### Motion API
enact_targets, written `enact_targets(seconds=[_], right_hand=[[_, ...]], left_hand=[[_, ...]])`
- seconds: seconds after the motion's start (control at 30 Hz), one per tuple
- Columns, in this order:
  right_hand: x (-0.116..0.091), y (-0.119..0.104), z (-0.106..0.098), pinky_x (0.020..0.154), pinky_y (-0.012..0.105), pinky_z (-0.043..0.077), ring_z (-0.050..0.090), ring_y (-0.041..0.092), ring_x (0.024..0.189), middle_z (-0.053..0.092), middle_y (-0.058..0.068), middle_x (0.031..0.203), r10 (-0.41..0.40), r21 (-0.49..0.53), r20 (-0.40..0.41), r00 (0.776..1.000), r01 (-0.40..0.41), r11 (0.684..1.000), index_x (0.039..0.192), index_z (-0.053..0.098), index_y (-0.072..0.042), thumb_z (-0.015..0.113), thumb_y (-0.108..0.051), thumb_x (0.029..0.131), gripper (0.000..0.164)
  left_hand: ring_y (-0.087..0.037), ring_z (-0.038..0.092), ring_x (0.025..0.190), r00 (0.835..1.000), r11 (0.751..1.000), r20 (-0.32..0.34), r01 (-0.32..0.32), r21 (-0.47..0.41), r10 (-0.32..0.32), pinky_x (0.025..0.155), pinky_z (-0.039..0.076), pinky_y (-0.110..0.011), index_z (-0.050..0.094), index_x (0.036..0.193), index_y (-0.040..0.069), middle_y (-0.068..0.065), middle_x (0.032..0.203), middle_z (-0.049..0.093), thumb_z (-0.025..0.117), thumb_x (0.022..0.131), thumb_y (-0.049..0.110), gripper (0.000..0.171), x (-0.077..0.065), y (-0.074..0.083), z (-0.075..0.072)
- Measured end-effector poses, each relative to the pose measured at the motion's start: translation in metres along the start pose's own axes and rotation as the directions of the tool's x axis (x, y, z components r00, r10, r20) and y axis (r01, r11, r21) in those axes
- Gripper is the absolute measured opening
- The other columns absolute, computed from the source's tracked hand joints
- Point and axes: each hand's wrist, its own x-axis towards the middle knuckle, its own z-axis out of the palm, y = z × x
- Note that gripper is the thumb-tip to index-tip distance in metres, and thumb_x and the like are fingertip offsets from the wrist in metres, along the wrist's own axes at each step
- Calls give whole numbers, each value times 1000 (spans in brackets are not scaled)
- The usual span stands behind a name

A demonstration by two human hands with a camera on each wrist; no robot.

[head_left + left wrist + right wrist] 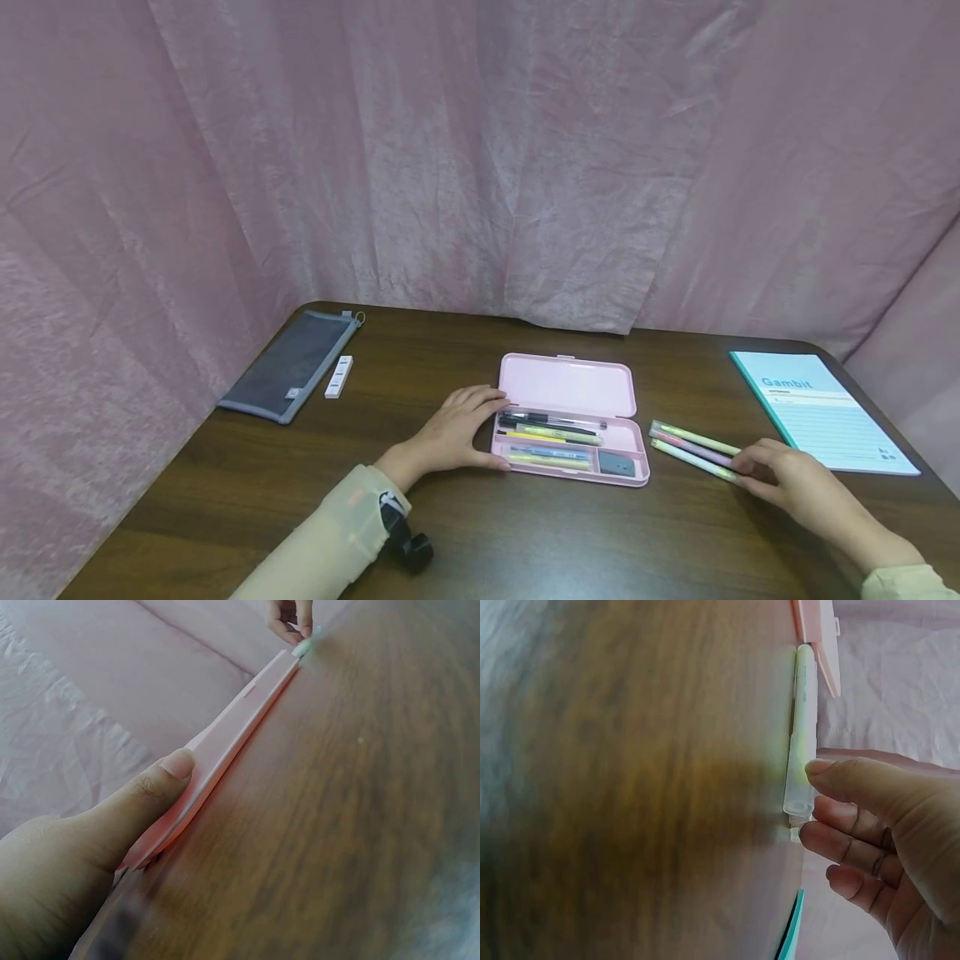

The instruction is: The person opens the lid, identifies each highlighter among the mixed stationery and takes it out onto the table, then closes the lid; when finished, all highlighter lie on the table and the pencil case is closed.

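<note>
A pink pencil case (566,385) lies with its lid folded back. Pens fill its back compartment, more pens its front one, and a grey eraser (617,463) sits at the front right. My left hand (450,429) holds the case's left end, thumb (178,765) against the front wall and fingers toward the hinge. Right of the case, three pastel highlighters (693,450) lie side by side on the table. My right hand (798,483) pinches their right ends between thumb and fingers. The right wrist view shows the nearest highlighter (802,727) under the thumb; the others are mostly hidden.
A grey mesh zip pouch (288,367) lies at the table's left edge, beside a small white strip (339,377) with dark marks. On the right is a notebook (825,412) with a teal spine. Pink curtains (480,167) hang behind the brown table (480,533).
</note>
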Motion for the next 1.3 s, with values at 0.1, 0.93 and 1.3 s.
enact_targets(seconds=[0.1,0.93,1.3], right_hand=[[0,0,-1,56,18,46,46,-11,67,54,-18,75,-6,9,1,1000,6,1000,77,62,-22,78,-8,60,27],[54,-27,-41,53,18,43,44,-10,64,55,-13,76,34,78,121,992,-44,996,88,65,-16,73,-18,73,17],[88,-53,-44,58,19,46,48,-5,69,57,-12,78,16,160,212,977,-51,986,90,65,-17,69,-21,78,13]], left_hand=[[-20,26,135,1000,1000,2,-2,0,2,111,20,-43,38,135,25,4,141,36,45,61,83,95,0,0,0],[-22,25,135,1000,1000,-3,-3,-22,3,110,21,-46,38,135,26,4,141,36,44,61,83,94,0,0,1],[-20,25,135,1000,1000,-5,0,-12,-1,111,21,-44,37,135,27,5,142,35,43,61,84,95,0,-1,2]])
